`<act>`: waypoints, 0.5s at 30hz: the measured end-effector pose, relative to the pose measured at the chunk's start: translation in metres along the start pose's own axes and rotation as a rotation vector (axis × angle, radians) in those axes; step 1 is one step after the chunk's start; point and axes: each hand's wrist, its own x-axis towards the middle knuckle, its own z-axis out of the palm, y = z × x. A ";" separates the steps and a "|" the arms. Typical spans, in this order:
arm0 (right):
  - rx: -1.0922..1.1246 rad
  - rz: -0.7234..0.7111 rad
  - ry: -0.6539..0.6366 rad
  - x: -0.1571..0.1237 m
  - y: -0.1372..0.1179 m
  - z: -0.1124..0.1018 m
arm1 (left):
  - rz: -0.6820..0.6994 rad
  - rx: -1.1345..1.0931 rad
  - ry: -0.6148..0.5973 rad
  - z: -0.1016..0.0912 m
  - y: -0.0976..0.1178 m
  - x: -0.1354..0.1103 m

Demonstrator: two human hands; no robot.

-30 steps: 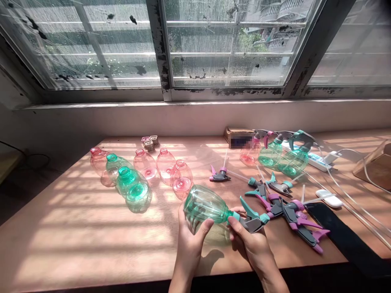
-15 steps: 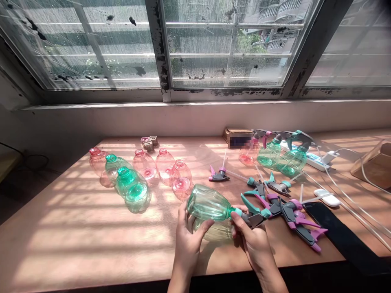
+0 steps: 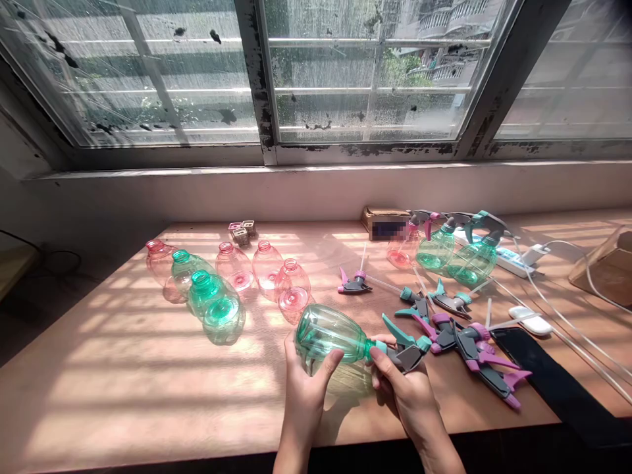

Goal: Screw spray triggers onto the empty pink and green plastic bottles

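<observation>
A clear green spray bottle (image 3: 330, 333) lies sideways in the air above the table's front, its base to the left. My left hand (image 3: 307, 378) is closed around its body near the base, thumb on the near side. At the neck, my right hand (image 3: 402, 388) grips the teal collar of a grey and teal spray head (image 3: 409, 352), with thumb and fingers pinched round it. The spray head sits on the bottle's mouth; how tightly it is screwed cannot be seen. Several loose pink and grey spray heads (image 3: 476, 352) lie just right of my right hand.
Open green bottles (image 3: 200, 296) and pink bottles (image 3: 266, 266) stand at left and centre. Bottles with heads fitted (image 3: 434, 247) stand at back right, near a power strip (image 3: 513, 260). A black phone (image 3: 543, 368), white mouse (image 3: 530, 320), cables and cardboard box (image 3: 605, 270) lie right.
The bottle and both hands have shifted slightly left and down. The right hand's fingers have moved a little around the collar. The other things stay where they were.
</observation>
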 end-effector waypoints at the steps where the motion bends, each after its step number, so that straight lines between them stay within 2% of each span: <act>1: -0.004 0.000 0.000 0.000 0.000 -0.001 | 0.005 -0.013 0.004 0.001 0.000 0.000; 6: 0.014 -0.036 0.053 0.005 0.004 -0.006 | 0.027 -0.072 -0.047 0.004 -0.001 -0.001; 10: 0.030 -0.011 0.094 0.005 0.007 -0.008 | 0.027 -0.044 -0.106 0.002 -0.007 -0.001; 15: 0.002 0.018 0.060 0.002 0.005 -0.004 | 0.038 -0.017 -0.033 0.000 -0.010 -0.003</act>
